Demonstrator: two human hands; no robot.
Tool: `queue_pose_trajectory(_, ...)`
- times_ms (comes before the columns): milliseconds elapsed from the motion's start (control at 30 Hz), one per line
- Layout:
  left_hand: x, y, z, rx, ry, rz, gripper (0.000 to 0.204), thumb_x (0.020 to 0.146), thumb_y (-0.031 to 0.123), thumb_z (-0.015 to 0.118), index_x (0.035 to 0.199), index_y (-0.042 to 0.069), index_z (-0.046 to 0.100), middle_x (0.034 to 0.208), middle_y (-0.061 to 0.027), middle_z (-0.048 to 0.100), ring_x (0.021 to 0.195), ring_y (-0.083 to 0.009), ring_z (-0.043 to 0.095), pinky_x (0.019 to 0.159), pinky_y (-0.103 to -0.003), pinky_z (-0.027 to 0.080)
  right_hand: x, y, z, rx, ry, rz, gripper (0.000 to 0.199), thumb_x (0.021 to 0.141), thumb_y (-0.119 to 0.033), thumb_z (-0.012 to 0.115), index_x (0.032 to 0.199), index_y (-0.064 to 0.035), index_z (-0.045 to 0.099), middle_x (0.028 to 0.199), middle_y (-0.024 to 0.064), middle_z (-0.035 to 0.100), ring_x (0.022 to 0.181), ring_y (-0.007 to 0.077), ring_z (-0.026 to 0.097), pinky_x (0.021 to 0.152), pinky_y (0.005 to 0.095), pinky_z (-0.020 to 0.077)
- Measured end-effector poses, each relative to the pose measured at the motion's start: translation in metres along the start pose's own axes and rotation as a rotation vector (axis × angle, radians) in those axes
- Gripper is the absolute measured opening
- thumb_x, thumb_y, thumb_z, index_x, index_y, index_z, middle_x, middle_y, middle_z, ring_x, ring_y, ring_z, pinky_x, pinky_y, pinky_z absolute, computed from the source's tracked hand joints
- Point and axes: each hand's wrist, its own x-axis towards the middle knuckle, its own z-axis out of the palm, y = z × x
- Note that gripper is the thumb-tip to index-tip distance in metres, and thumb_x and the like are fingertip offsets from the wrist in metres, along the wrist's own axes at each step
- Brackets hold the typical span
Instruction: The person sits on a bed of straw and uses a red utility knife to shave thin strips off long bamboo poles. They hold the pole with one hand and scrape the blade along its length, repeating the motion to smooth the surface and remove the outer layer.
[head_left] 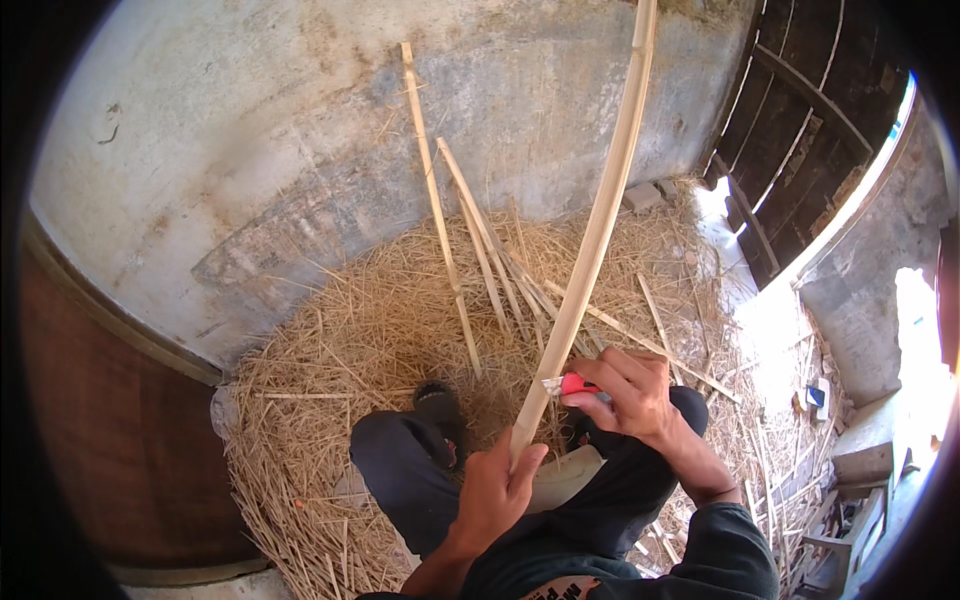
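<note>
Nearest, the left hand wraps its fingers around the lower end of a long pale split bamboo strip; just beyond, the right hand pinches a small red-handled knife against it, above straw-littered floor.

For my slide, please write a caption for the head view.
Left hand grips a long bamboo strip; right hand holds a red-handled knife against it, above straw.

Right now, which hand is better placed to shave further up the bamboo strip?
The right hand, I judge. It holds the red-handled knife with the blade against the long bamboo strip. The left hand grips the strip's lower end, steadying it, so it is not free to cut.
</note>
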Motion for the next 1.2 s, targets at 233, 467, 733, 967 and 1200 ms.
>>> queue_pose_trajectory(233, -0.024, -0.009, 0.002, 0.006, -0.061, -0.075, 0.030, 0.109, 0.026, 0.063, 0.108, -0.004, 0.067, 0.062, -0.0097, 0.058, 0.052, -0.0144, 0.059, 0.052, -0.035, 0.044, 0.016, 0.040, -0.013, -0.005, 0.161, 0.238, 0.017, 0.094, -0.019, 0.081, 0.105, -0.0057, 0.079, 0.084, 0.0098, 0.074, 0.065, 0.0232, 0.074, 0.057, 0.0328, 0.0566)
queue_pose_trajectory(467, -0.046, -0.024, 0.005, 0.033, -0.114, -0.145, 0.032, 0.108, 0.029, 0.064, 0.105, -0.002, 0.068, 0.061, -0.0132, 0.059, 0.052, -0.0246, 0.063, 0.053, -0.039, 0.046, 0.031, 0.115, -0.022, -0.093, 0.314, 0.464, 0.027, 0.104, -0.027, 0.072, 0.109, -0.0020, 0.079, 0.073, 0.0076, 0.068, 0.056, 0.0149, 0.058, 0.053, 0.0321, 0.0464)
queue_pose_trajectory(733, -0.068, -0.039, 0.001, 0.014, -0.188, -0.220, 0.034, 0.106, 0.032, 0.067, 0.104, -0.002, 0.069, 0.062, -0.0150, 0.060, 0.054, -0.0260, 0.065, 0.054, -0.039, 0.047, 0.038, 0.202, -0.051, -0.174, 0.498, 0.566, 0.038, 0.110, -0.036, 0.062, 0.117, -0.0021, 0.079, 0.076, 0.0048, 0.070, 0.063, 0.0104, 0.054, 0.059, 0.0314, 0.0429)
queue_pose_trajectory(967, -0.053, -0.041, -0.002, 0.092, -0.054, -0.083, 0.035, 0.105, 0.033, 0.069, 0.099, -0.002, 0.067, 0.062, -0.0173, 0.059, 0.055, -0.0263, 0.066, 0.053, -0.039, 0.047, 0.012, 0.173, -0.044, 0.184, 0.431, 0.811, 0.054, 0.112, -0.052, 0.047, 0.116, -0.0057, 0.075, 0.078, 0.0012, 0.054, 0.076, 0.0147, 0.054, 0.069, 0.0327, 0.0419)
queue_pose_trajectory(1200, -0.015, -0.026, 0.001, 0.051, -0.008, -0.062, 0.034, 0.107, 0.032, 0.068, 0.099, -0.001, 0.065, 0.062, -0.0081, 0.058, 0.055, -0.0128, 0.059, 0.052, -0.033, 0.044, -0.014, 0.043, -0.009, 0.180, 0.142, 0.447, 0.016, 0.097, -0.018, 0.076, 0.105, -0.0047, 0.073, 0.087, 0.0091, 0.073, 0.071, 0.0180, 0.071, 0.063, 0.0327, 0.0554)
